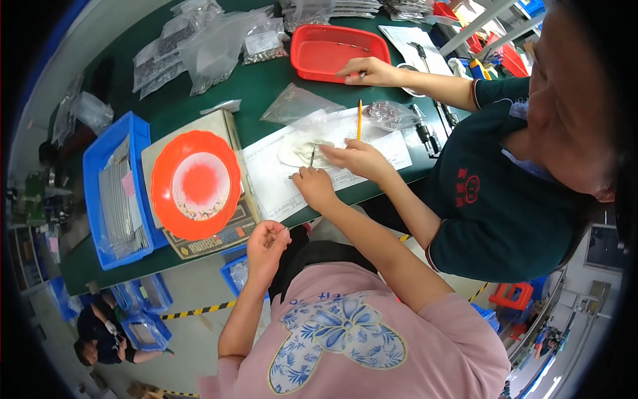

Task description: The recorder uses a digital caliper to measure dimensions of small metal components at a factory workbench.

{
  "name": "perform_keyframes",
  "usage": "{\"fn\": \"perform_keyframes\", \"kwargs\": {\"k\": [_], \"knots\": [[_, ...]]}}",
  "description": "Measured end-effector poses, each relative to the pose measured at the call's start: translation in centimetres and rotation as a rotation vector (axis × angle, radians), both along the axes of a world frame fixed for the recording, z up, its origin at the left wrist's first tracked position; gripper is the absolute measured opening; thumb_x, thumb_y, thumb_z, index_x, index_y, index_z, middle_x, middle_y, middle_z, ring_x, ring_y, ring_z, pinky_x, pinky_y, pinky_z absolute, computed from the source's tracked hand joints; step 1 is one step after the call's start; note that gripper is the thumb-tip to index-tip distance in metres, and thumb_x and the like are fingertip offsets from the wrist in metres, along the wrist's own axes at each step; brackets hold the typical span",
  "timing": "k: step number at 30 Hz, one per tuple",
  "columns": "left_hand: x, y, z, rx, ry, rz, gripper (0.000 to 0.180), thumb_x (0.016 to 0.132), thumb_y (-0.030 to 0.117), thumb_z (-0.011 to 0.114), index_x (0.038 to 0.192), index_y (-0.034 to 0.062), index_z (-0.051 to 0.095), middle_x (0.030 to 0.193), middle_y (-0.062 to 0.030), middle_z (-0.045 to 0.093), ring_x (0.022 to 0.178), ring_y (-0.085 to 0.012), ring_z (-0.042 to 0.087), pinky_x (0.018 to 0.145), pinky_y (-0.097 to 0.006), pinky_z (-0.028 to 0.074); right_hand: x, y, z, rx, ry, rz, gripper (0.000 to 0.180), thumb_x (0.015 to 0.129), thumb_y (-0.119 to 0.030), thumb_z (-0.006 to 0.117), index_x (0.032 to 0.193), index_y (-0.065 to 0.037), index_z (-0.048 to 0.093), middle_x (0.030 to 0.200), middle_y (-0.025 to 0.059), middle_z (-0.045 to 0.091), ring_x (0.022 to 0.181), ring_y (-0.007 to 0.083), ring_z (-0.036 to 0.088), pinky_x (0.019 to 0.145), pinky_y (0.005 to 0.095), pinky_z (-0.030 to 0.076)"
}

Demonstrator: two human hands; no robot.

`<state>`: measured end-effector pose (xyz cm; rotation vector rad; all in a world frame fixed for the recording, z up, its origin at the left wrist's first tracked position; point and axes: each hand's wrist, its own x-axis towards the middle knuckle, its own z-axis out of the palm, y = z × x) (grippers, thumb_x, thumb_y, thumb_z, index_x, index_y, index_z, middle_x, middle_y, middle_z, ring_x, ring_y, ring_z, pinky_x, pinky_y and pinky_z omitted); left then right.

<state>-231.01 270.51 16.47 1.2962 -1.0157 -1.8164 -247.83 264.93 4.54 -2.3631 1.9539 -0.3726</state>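
My right hand (316, 189) is closed over the paper drawing (262, 179), with a short thin dark rod (312, 157) standing up from its fingertips. Just beyond it lies a crumpled white cloth (294, 149). Off the table's front edge, my left hand (267, 247) is curled in a pinch; whatever is between thumb and forefinger is too small to name. A co-worker's open hand (362, 160) reaches over the cloth beside my right hand. The co-worker's other hand (372, 71) is at the rim of a red tray (312, 70), holding a small metal piece.
To the left, an orange-red plate (229, 176) with small parts sits on a scale (229, 229), beside a blue bin (100, 229). Bags of parts (212, 56) lie at the back. A yellow pencil (359, 120) and a calliper (420, 54) are on the right, near the co-worker (512, 199).
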Motion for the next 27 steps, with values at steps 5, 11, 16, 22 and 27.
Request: {"fn": "perform_keyframes", "kwargs": {"k": [5, 11, 16, 22, 27], "knots": [[0.8, -1.8, 1.4, -0.139, -0.048, -0.064, 0.01, 0.076, 0.007, 0.054, 0.081, 0.0022, 0.047, 0.069, -0.0001, 0.05, 0.062, -0.0045, 0.046, 0.057, -0.017, 0.037, -0.3, -0.9, 0.3, 0.002, -0.012, 0.035, 0.008, 0.063, -0.009, 0.051, 0.071, -0.008, 0.051, 0.069, 0.0048, 0.049, 0.069, 0.02, 0.051, 0.057, 0.0329, 0.038], [-2.6, -11.0, 3.8, -0.536, -0.324, -0.331, 0.006, 0.072, 0.006, 0.054, 0.073, 0.0017, 0.049, 0.065, -0.0013, 0.05, 0.059, -0.008, 0.047, 0.054, -0.021, 0.038, -0.2, 0.9, 3.2, 0.094, -0.568, -0.362, 0.008, 0.072, -0.004, 0.044, 0.079, -0.004, 0.046, 0.068, 0.0075, 0.052, 0.058, 0.0226, 0.05, 0.055, 0.0311, 0.039], [-12.2, -22.2, 2.1, -0.845, -0.545, -0.39, 0.012, 0.065, 0.011, 0.058, 0.071, 0.0033, 0.051, 0.06, -0.0055, 0.051, 0.056, -0.016, 0.05, 0.053, -0.027, 0.04, -2.6, 5.6, 4.3, 0.302, -1.715, -0.54, 0.009, 0.074, -0.003, 0.042, 0.083, -0.003, 0.041, 0.062, 0.0036, 0.045, 0.052, 0.0109, 0.044, 0.051, 0.0224, 0.038], [-20.9, -31.6, -2.9, -0.876, -0.91, -0.242, 0.011, 0.065, 0.015, 0.054, 0.072, 0.0077, 0.055, 0.073, -0.0104, 0.059, 0.072, -0.0262, 0.056, 0.062, -0.036, 0.044, -4.6, 9.6, 4.8, 0.123, -1.645, -0.745, 0.013, 0.072, -0.002, 0.049, 0.083, -0.002, 0.042, 0.07, 0.001, 0.045, 0.062, 0.0089, 0.044, 0.059, 0.0204, 0.038], [-23.2, -35.2, -7.1, -0.778, -1.053, -0.324, 0.016, 0.068, 0.018, 0.057, 0.08, 0.0079, 0.055, 0.082, -0.0116, 0.058, 0.08, -0.0272, 0.055, 0.066, -0.037, 0.043, -5.8, 12.5, 4.4, 0.033, -1.628, -0.847, 0.019, 0.071, -0.008, 0.056, 0.085, -0.002, 0.045, 0.075, 0.002, 0.047, 0.069, 0.0089, 0.045, 0.062, 0.0214, 0.038]]}}
